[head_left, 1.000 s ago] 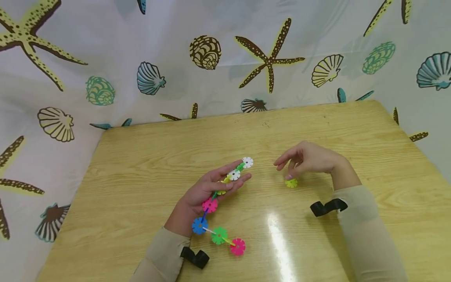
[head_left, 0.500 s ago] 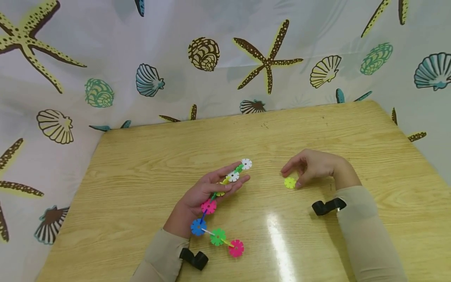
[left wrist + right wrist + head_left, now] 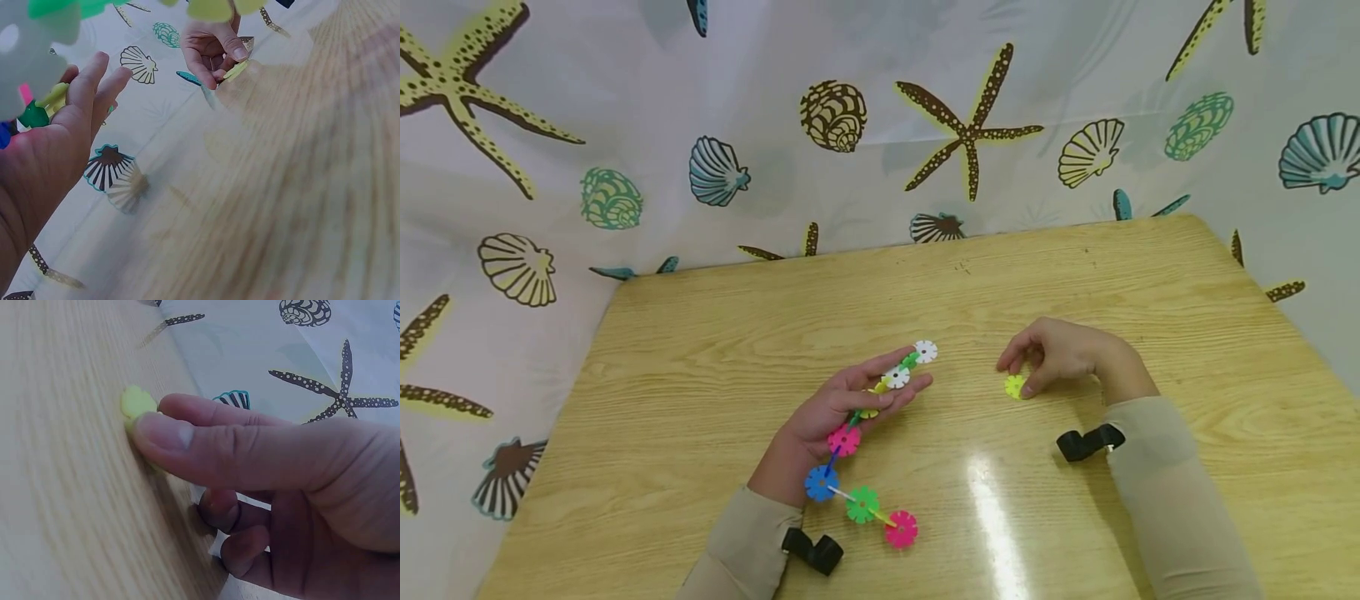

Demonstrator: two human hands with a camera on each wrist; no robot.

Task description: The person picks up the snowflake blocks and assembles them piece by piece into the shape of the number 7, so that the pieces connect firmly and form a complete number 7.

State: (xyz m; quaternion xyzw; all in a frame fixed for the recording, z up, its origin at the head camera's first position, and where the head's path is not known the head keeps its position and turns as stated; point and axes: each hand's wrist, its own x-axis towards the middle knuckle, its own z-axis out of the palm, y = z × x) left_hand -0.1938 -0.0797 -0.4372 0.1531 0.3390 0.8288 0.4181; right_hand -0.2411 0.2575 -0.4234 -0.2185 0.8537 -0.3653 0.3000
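A chain of interlocking plastic snowflake discs (image 3: 844, 440) in white, green, yellow, pink and blue lies along my left hand (image 3: 820, 421). The left thumb presses the chain against the fingers, whose tips reach out fairly straight. Its lower end bends past the wrist to a blue, a green and a pink disc (image 3: 901, 529). To the right, my right hand (image 3: 1067, 358) pinches a single yellow snowflake disc (image 3: 1013, 386) at its edge. In the right wrist view, thumb and index finger grip that yellow disc (image 3: 136, 403) close over the wood, with the other fingers curled behind.
The wooden table (image 3: 737, 325) runs back to a white curtain (image 3: 880, 192) printed with shells and starfish. Black holders (image 3: 814, 552) are strapped on both sleeved wrists. A bright light reflection (image 3: 992, 517) crosses the front of the tabletop.
My right hand has come down from above the yellow disc and now pinches it, shifting slightly left in the last half second. My left hand and its chain have stayed nearly still.
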